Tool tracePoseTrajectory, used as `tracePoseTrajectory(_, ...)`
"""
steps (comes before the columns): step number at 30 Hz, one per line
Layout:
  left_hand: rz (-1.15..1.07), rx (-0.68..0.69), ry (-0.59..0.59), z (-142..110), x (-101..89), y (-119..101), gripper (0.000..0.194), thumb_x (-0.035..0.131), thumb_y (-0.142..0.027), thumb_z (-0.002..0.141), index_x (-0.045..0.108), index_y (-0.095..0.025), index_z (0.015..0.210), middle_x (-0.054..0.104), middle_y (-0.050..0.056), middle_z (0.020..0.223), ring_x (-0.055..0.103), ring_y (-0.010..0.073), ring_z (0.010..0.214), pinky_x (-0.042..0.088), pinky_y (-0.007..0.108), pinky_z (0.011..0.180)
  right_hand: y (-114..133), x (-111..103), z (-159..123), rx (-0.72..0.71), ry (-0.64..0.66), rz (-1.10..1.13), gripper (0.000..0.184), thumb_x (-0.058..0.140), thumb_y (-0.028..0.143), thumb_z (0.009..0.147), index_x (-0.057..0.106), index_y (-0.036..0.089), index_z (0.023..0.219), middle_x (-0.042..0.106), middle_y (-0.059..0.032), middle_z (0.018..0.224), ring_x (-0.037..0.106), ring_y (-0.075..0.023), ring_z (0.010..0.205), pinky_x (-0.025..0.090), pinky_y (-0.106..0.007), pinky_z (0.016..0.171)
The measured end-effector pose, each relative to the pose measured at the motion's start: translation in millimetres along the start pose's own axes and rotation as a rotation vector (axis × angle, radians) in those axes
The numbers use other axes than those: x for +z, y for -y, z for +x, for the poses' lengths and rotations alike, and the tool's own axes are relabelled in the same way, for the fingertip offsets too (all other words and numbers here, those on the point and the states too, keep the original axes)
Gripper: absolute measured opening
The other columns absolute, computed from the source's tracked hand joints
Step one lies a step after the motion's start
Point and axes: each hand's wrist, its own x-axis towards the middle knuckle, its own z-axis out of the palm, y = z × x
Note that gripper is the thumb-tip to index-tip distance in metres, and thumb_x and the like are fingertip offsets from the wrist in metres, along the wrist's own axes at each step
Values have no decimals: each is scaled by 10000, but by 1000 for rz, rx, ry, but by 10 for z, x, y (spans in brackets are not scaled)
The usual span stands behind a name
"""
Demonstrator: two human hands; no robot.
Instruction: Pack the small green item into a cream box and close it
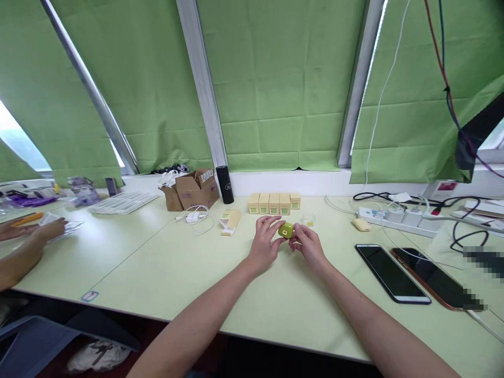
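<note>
Above the table in front of me, a small rounded olive-green case (pixel 285 230) with a pale mark on its face is held between both hands. My left hand (pixel 264 242) grips it from the left with thumb and fingers. From the right, my right hand (pixel 310 245) pinches its edge. Just behind the hands lies a small clear plastic piece (pixel 308 220) with a yellow spot. A row of several small tan boxes (pixel 274 203) with green labels stands further back. To the left, an opened tan box (pixel 230 221) lies on its side.
At the back left are a brown carton (pixel 198 190), a black bottle (pixel 224 185) and a white cable (pixel 197 216). Two phones (pixel 392 273) (pixel 435 278) and a power strip (pixel 401 218) lie right. A co-worker's hands (pixel 49 231) are far left. The table edge (pixel 291 345) is near me.
</note>
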Motion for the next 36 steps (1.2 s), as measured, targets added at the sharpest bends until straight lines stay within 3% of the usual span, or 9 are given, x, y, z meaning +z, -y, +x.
tracePoseTrajectory(8, -119, -141, 11, 1, 19, 73, 470, 717, -235, 931, 639, -267, 1393, 703, 98, 1290, 495, 291, 1285, 487, 537, 1112, -3, -46, 14, 37, -26, -57, 670, 792, 832, 611, 703, 193, 791, 717, -78, 704, 568, -171, 614, 408, -263, 488)
tracePoseTrajectory(15, -298, -476, 8, 25, 54, 85, 454, 769, -303, 884, 710, -258, 1331, 661, 111, 1233, 560, 247, 1207, 473, 484, 1128, -11, -58, 4, 50, -23, -54, 674, 782, 840, 614, 695, 191, 774, 696, -60, 689, 563, -158, 596, 404, -253, 486)
tracePoseTrajectory(18, -387, -616, 2, 61, 65, 120, 480, 788, -404, 854, 740, -227, 1297, 664, 124, 1229, 626, 232, 1101, 505, 449, 1070, -36, -57, 5, 43, -3, -67, 662, 769, 829, 642, 714, 187, 797, 687, -54, 692, 566, -156, 601, 404, -252, 494)
tracePoseTrajectory(23, -585, -717, 76, 121, 65, 167, 576, 720, -655, 830, 810, -148, 1089, 770, 118, 1102, 671, 250, 1007, 526, 359, 900, -127, -98, 57, -23, 1, -204, 576, 709, 759, 732, 731, 189, 813, 685, -49, 683, 572, -169, 606, 402, -277, 533)
tracePoseTrajectory(28, -653, -898, 21, 101, 73, 239, 733, 730, -793, 711, 818, -120, 986, 751, 97, 926, 616, 189, 826, 490, 283, 706, -242, -289, 194, -180, -210, -650, 222, 653, 422, 813, 718, 244, 930, 735, -33, 806, 636, -222, 751, 469, -350, 729)
tracePoseTrajectory(33, -688, -1003, -31, 57, 110, 362, 807, 728, -858, 641, 812, -106, 924, 657, 73, 831, 524, 130, 683, 440, 259, 590, -306, -548, 457, -139, -457, -877, 459, 566, 324, 827, 617, 241, 1275, 730, -84, 1145, 650, -277, 989, 486, -393, 840)
tracePoseTrajectory(36, -694, -1008, -31, 39, 141, 404, 824, 723, -871, 634, 807, -101, 915, 639, 71, 822, 512, 126, 674, 433, 259, 577, -306, -657, 617, -169, -508, -942, 612, 541, 305, 828, 525, 196, 1429, 653, -145, 1347, 592, -328, 1191, 470, -435, 969)
